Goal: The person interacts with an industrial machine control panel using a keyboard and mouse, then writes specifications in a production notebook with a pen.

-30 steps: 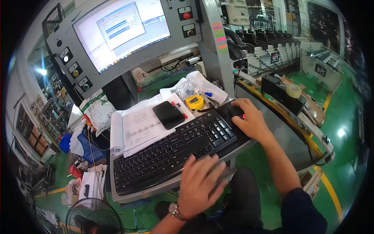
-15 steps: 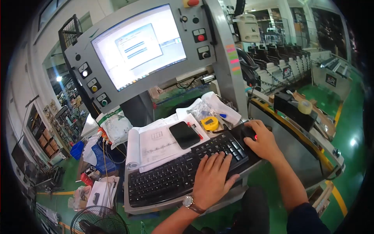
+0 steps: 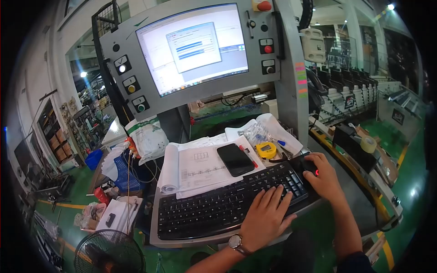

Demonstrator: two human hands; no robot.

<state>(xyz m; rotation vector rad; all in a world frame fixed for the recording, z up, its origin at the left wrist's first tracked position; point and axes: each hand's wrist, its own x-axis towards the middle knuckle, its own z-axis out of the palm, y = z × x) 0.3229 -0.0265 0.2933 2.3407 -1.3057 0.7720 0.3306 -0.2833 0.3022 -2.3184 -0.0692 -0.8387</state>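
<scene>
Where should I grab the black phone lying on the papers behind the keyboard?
Likely by its two long edges, coming from above: the phone lies flat, screen up, on the papers. A red pen lies close along its right edge, so pinch carefully there.

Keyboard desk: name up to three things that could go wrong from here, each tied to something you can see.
Left hand rests flat on the keyboard: a stray keypress might alter the dialog open on the monitor.
Phone lies on loose papers beside the keyboard: tugging a sheet could send it sliding.
Right hand covers the mouse: an accidental click seems possible while that dialog shows.
</scene>
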